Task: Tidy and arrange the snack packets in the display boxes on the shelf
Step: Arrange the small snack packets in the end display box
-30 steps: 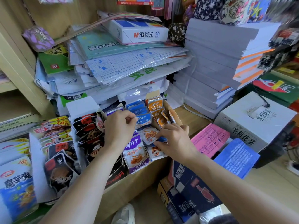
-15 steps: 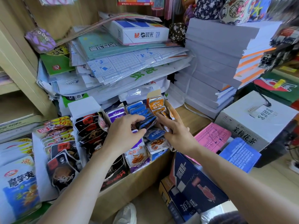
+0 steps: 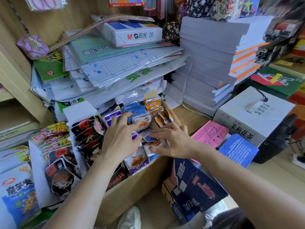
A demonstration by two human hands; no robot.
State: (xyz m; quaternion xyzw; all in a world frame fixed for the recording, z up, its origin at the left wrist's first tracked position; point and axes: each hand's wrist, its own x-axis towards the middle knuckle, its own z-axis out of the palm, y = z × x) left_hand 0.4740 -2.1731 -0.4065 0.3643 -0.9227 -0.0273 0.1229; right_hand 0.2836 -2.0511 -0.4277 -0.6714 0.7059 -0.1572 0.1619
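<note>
A brown cardboard display box (image 3: 132, 187) on the shelf holds rows of small snack packets: blue packets (image 3: 134, 107), orange packets (image 3: 153, 103), purple packets (image 3: 112, 115) and black packets (image 3: 85, 130). My left hand (image 3: 120, 138) lies with spread fingers on the blue and purple rows, beside a tilted silver packet (image 3: 142, 121). My right hand (image 3: 172, 143) reaches in from the right. Its straight fingers rest on a loose blue packet (image 3: 148, 138) and the white fish-snack packets (image 3: 155, 146) at the front. Neither hand plainly grips anything.
Piles of plastic-wrapped paper (image 3: 115, 63) rise behind the box, and white paper reams (image 3: 211, 55) stand to the right. A white tea carton (image 3: 254, 116), pink (image 3: 209, 134) and blue (image 3: 239, 149) sheets lie right. A dark blue carton (image 3: 194, 190) sits below. More snack bags (image 3: 18, 187) stand left.
My left hand has let go of the blue packets and spread its fingers over the rows. My right hand has drawn back from the orange row onto the front packets.
</note>
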